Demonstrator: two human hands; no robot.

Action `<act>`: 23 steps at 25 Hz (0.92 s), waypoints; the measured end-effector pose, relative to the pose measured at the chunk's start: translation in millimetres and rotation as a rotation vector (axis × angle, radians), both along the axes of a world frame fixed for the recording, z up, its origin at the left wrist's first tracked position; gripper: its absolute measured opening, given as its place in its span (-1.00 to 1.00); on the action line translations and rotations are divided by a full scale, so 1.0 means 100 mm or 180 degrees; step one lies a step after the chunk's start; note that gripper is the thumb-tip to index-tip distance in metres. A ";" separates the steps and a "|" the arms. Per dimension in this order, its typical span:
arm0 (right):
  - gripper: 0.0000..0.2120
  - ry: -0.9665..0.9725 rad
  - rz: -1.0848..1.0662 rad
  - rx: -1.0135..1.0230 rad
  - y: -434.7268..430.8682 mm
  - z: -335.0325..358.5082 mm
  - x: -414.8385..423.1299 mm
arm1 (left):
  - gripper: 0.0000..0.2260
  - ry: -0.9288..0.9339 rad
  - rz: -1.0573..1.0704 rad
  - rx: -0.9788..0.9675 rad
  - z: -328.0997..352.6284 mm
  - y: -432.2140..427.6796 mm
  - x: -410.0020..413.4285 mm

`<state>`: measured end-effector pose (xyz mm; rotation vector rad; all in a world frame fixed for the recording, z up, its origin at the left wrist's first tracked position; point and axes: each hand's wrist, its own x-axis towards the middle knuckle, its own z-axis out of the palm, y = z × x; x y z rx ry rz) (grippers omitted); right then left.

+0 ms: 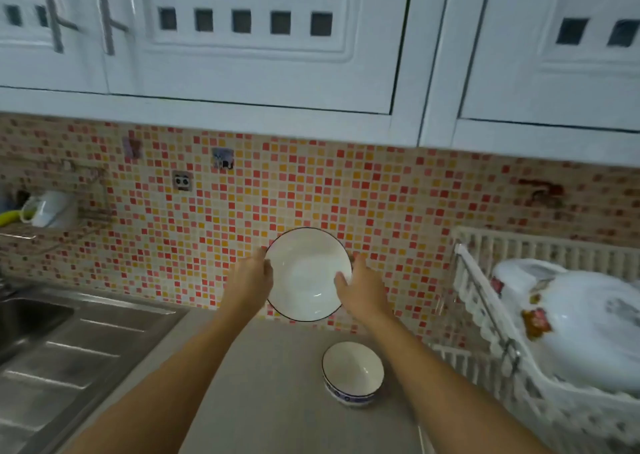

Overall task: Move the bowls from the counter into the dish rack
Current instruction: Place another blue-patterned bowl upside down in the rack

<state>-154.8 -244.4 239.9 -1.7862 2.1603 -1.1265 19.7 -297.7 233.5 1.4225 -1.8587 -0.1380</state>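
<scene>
A large white bowl with a thin dark rim is lifted above the counter, tilted so its inside faces me. My left hand grips its left edge and my right hand grips its right edge. A smaller white bowl with a blue band around its outside stands upright on the grey counter, below and slightly right of the held bowl. The white plastic dish rack sits at the right, apart from both bowls.
Large white flowered dishes fill the rack. A steel sink with a ribbed drainboard lies at the left. The mosaic tile wall stands behind, white cabinets hang overhead, and a wall shelf holds items at far left.
</scene>
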 end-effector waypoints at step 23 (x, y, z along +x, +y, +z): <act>-0.33 0.1984 0.0603 -0.1511 3.04 1.45 -3.07 | -0.27 -0.0769 -0.1695 -0.2345 1.34 2.32 -2.69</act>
